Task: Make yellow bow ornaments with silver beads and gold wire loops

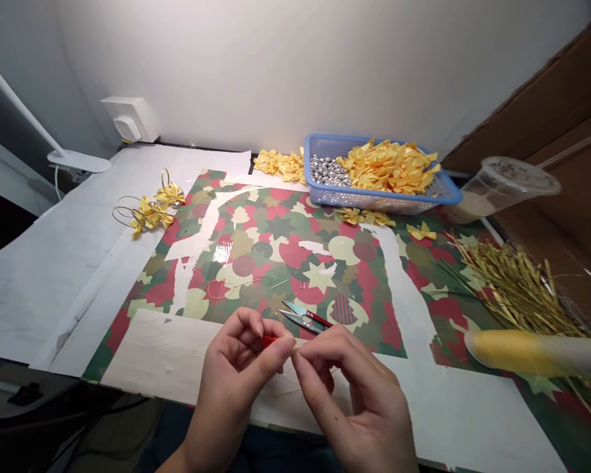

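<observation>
Red shows between the curled fingers of your left hand: one small red piece, grasped near the tips, above the near edge of the patterned sheet. Your right hand meets it, thumb and forefinger pinched together right beside your left thumb; whatever they grip is too small to tell. Just beyond your fingers lies one pair of snips, blades apart and pointing away to the left, its near end hidden behind your right hand. Two thin strands lie further out on the sheet, one curved and one short and straight. Ahead of you stands one blue basket, with silver beads in its left part and a heap of yellow bows to their right, both too many to count. More yellow bows are heaped just left of it, a few lie against its front, and a single one lies apart to the right. At your far left, several gold rings carry yellow bows; they overlap, so you can't get a sure count. On your right are one clear cup, tilted, one bundle of dry stalks, and one yellow-and-white roll lying across the stalks.
</observation>
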`<control>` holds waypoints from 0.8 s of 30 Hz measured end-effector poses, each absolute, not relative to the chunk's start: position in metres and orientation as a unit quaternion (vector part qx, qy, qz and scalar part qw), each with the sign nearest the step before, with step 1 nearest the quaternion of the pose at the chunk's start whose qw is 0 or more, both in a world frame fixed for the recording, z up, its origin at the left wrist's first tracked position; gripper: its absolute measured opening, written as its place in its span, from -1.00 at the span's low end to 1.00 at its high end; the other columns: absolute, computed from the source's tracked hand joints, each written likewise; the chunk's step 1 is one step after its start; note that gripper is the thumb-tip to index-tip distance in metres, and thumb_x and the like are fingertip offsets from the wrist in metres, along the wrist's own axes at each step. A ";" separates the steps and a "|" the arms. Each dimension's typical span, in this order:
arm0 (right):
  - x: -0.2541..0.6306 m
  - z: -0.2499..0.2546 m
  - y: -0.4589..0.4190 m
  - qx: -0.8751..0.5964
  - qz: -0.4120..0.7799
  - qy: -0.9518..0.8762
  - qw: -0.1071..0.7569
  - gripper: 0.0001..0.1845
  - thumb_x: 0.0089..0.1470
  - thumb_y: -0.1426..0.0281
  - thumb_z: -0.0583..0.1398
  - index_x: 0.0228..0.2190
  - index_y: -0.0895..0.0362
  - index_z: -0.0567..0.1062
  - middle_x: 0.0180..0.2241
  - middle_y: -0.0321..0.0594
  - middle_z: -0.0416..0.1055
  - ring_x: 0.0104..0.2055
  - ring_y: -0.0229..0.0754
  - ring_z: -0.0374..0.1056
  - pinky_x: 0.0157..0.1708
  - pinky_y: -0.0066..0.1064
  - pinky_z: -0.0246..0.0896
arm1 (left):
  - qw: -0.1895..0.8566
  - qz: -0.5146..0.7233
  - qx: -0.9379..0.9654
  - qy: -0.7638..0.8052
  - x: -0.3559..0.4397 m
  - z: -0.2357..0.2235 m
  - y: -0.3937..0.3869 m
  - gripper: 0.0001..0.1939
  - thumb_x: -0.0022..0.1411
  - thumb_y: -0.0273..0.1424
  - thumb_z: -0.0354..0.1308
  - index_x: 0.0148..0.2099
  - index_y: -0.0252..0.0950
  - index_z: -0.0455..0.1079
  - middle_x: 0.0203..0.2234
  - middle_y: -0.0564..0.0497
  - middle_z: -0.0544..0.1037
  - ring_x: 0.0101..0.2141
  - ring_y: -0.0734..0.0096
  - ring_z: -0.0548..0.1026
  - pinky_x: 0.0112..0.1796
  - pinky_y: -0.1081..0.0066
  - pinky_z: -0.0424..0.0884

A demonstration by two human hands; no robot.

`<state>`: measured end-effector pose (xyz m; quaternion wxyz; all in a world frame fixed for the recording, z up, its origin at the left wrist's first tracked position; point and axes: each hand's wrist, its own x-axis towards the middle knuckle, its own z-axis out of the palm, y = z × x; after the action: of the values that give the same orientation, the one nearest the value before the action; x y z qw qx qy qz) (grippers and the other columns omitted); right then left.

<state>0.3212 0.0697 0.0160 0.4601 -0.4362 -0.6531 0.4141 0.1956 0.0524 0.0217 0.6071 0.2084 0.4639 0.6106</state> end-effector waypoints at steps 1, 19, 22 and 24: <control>0.321 0.016 0.070 -0.436 0.412 -0.654 0.462 -0.83 0.12 0.51 0.17 -0.49 0.08 0.42 -0.55 -0.38 0.29 -0.52 -0.33 0.17 -0.53 -0.49 0.09 | 0.609 0.613 0.212 0.456 0.196 0.022 0.052 -0.68 0.14 -0.45 0.31 -0.40 -0.26 0.15 -0.51 0.20 0.46 -0.49 0.71 0.39 -0.40 0.74 0.36; 0.323 0.005 0.067 -0.407 0.433 -0.679 0.431 -0.83 0.13 0.52 0.15 -0.48 0.09 0.41 -0.53 -0.36 0.28 -0.50 -0.33 0.17 -0.53 -0.50 0.08 | 0.398 0.583 0.409 0.578 0.174 0.014 0.035 -0.75 0.16 -0.54 0.23 -0.42 -0.22 0.21 -0.49 0.20 0.54 -0.42 0.64 0.51 -0.33 0.73 0.44; 0.323 0.004 0.067 -0.411 0.437 -0.666 0.443 -0.82 0.14 0.51 0.15 -0.49 0.09 0.41 -0.54 -0.35 0.28 -0.50 -0.32 0.18 -0.53 -0.49 0.07 | 0.358 0.579 0.427 0.595 0.168 0.015 0.035 -0.78 0.13 -0.56 0.24 -0.40 -0.20 0.26 -0.48 0.21 0.56 -0.40 0.62 0.53 -0.30 0.71 0.47; 0.323 0.004 0.067 -0.417 0.437 -0.657 0.451 -0.82 0.13 0.51 0.15 -0.50 0.09 0.41 -0.54 -0.35 0.28 -0.51 -0.31 0.18 -0.52 -0.48 0.08 | 0.333 0.575 0.444 0.601 0.165 0.015 0.034 -0.78 0.09 -0.57 0.27 -0.39 -0.17 0.31 -0.49 0.22 0.56 -0.40 0.61 0.55 -0.29 0.70 0.48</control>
<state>0.3233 0.0674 0.0041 0.4511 -0.4169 -0.6571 0.4369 0.1653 0.0342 0.0149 0.3330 0.4435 0.6010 0.5755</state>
